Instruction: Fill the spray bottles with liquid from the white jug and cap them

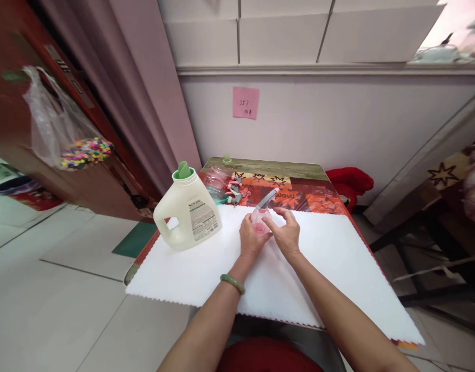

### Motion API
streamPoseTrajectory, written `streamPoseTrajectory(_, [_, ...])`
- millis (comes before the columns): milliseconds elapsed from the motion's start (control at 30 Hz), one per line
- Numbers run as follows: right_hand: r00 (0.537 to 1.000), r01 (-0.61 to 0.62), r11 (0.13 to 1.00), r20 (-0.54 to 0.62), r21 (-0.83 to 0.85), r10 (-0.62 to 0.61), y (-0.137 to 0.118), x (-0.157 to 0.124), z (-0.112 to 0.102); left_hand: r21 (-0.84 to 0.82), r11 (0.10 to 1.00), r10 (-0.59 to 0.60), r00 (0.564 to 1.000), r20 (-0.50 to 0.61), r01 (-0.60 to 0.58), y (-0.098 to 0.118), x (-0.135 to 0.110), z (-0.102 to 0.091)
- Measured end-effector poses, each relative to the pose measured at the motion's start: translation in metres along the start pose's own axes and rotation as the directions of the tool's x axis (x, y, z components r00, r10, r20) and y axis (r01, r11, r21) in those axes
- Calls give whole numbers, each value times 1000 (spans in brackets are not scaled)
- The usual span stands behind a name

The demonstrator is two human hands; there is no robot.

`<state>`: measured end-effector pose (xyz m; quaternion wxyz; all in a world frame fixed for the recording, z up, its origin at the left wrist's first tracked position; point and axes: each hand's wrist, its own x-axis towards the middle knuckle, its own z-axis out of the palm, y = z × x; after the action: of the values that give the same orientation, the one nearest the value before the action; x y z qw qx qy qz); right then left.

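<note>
My left hand (251, 237) wraps round a small see-through pink plastic bottle (259, 227), held tilted just above the white mat (221, 274). My right hand (287, 232) is at the bottle's right side, its thumb lying on the bottle and its bent forefinger close to the neck. Beyond the bottle, a grey stick-like thing with a pink end (267, 198) slants up and to the right; its kind is unclear. To the left stands a big cream jug (186, 212) with a green spout and no lid on.
Clear spray bottles (217, 181) with pink and grey trigger heads lie at the table's back left. A small green cap (227, 159) sits at the back edge. Red cloth (349, 183) shows beyond the right corner. A plastic bag of colourful bits (86, 152) hangs on the door.
</note>
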<state>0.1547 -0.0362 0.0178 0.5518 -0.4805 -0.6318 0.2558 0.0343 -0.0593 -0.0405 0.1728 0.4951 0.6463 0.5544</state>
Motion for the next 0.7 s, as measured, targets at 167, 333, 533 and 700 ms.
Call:
streamPoseTrajectory(167, [982, -176, 982, -76, -67, 171, -23, 10, 31, 45, 999, -9, 1000, 16, 8, -1, -1, 1])
streamPoseTrajectory(333, [966, -210, 977, -160, -31, 202, -23, 11, 42, 84, 996, -14, 999, 38, 11, -1, -2, -2])
streamPoseTrajectory(533, [996, -91, 994, 28, 55, 90, -19, 16, 28, 128, 992, -22, 998, 62, 14, 5, -2, -4])
streamPoseTrajectory(700, [983, -36, 997, 182, 74, 22, -21, 23, 15, 161, 987, -20, 997, 70, 9, 7, -2, -3])
